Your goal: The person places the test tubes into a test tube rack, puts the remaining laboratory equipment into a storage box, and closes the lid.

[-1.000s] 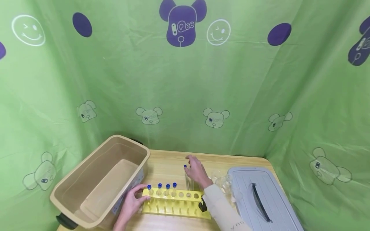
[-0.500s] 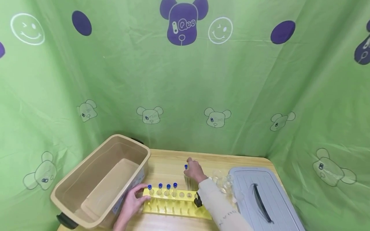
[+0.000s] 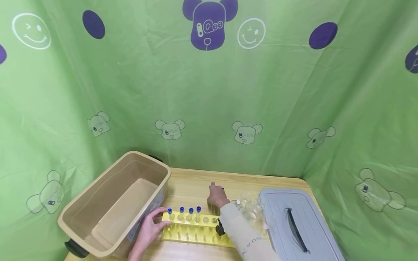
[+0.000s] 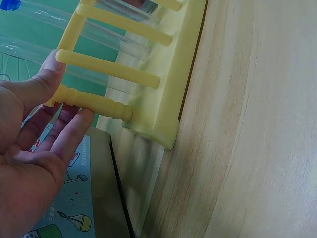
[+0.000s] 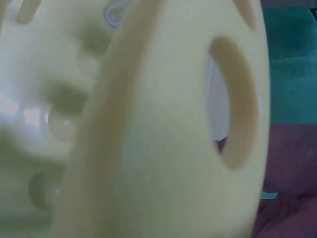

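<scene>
A yellow test tube rack (image 3: 183, 240) stands on the table, with several blue-capped test tubes (image 3: 181, 214) in its left holes. My left hand (image 3: 149, 228) grips the rack's left end. In the left wrist view, thumb and fingers of the left hand (image 4: 42, 144) lie round its turned end post (image 4: 96, 105). Behind the rack's right half, my right hand (image 3: 217, 195) has its fingers curled round the top of a test tube, blue caps showing at both sides. The right wrist view shows the rack's holed top bar (image 5: 183, 124) close up, with part of the right hand (image 5: 292, 168) behind it.
A brown bin (image 3: 124, 208) stands at the left. To the right lies a grey lid (image 3: 313, 217) with a dark handle, and clear glassware (image 3: 252, 212) crowds its near left side. A green printed curtain (image 3: 209, 90) surrounds the wooden table (image 3: 189, 176).
My right hand has moved slightly down and left, and its outstretched fingers have curled in at the test tube tops. The left hand keeps its hold on the rack.
</scene>
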`<action>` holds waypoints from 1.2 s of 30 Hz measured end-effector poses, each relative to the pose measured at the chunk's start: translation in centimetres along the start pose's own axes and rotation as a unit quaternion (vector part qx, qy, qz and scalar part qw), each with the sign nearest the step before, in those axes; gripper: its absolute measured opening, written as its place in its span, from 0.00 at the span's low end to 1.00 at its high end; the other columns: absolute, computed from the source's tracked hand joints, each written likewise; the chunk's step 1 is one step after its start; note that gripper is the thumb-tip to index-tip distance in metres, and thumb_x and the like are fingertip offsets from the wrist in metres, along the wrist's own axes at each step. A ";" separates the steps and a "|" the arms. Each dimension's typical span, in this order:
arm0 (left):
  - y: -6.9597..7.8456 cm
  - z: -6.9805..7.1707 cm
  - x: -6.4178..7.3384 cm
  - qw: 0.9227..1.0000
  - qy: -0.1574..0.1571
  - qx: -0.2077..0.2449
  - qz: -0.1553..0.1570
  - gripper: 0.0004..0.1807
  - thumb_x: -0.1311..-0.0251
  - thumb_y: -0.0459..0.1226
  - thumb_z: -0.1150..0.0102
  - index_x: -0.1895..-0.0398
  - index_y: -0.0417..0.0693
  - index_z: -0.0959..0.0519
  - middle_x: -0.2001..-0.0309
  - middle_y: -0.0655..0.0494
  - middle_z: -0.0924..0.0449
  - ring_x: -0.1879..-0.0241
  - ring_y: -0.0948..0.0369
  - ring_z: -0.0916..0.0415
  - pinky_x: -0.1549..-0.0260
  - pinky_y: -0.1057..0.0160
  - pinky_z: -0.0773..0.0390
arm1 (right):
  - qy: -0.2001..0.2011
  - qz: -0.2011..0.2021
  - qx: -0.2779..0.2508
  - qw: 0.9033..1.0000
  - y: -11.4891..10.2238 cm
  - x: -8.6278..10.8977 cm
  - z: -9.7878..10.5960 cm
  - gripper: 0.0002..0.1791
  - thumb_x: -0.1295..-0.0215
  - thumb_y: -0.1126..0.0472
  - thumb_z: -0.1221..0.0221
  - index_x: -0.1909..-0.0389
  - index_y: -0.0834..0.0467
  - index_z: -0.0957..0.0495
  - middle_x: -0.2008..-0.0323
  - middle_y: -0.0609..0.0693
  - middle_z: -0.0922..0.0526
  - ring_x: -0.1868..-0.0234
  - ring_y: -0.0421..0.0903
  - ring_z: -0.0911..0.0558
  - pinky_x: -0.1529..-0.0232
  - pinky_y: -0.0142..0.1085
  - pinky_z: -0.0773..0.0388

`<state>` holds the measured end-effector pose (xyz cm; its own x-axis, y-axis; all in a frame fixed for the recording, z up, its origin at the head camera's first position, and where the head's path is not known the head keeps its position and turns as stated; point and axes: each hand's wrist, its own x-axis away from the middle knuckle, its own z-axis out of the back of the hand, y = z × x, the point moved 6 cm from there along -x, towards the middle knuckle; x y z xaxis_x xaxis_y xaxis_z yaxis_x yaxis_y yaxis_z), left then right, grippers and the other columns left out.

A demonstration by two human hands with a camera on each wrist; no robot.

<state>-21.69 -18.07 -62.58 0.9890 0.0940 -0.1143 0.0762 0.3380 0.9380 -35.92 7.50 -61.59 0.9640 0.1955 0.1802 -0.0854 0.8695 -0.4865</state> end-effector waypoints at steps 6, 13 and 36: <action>-0.1 0.1 -0.1 1.000 0.001 -0.005 0.004 0.27 0.57 0.28 0.22 0.48 0.37 0.17 0.47 0.40 0.17 0.48 0.42 0.19 0.42 0.44 0.21 | 0.000 0.002 0.016 1.000 -0.2 -0.3 -0.4 0.30 0.44 0.76 0.34 0.40 0.73 0.30 0.68 0.64 0.19 0.67 0.59 0.17 0.65 0.47 0.13; -0.1 0.0 -0.1 1.000 0.004 0.005 -0.004 0.27 0.56 0.27 0.23 0.48 0.37 0.17 0.47 0.39 0.17 0.47 0.41 0.19 0.42 0.43 0.20 | 0.010 0.007 0.024 1.000 -0.1 -0.6 -0.8 0.26 0.43 0.77 0.34 0.43 0.74 0.29 0.68 0.65 0.20 0.66 0.61 0.17 0.63 0.49 0.13; 0.0 0.0 0.0 1.000 0.011 -0.003 -0.015 0.28 0.57 0.28 0.22 0.48 0.37 0.17 0.47 0.40 0.17 0.48 0.41 0.19 0.41 0.43 0.22 | 0.007 -0.024 -0.121 0.992 1.1 -0.1 0.8 0.40 0.47 0.77 0.40 0.29 0.68 0.37 0.66 0.64 0.19 0.81 0.45 0.27 0.84 0.31 0.28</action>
<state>-21.65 -18.07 -62.63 0.9831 0.1042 -0.1505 0.1059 0.3471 0.9318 -36.31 8.82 -61.45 0.9689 0.1496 0.1970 0.0214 0.7426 -0.6694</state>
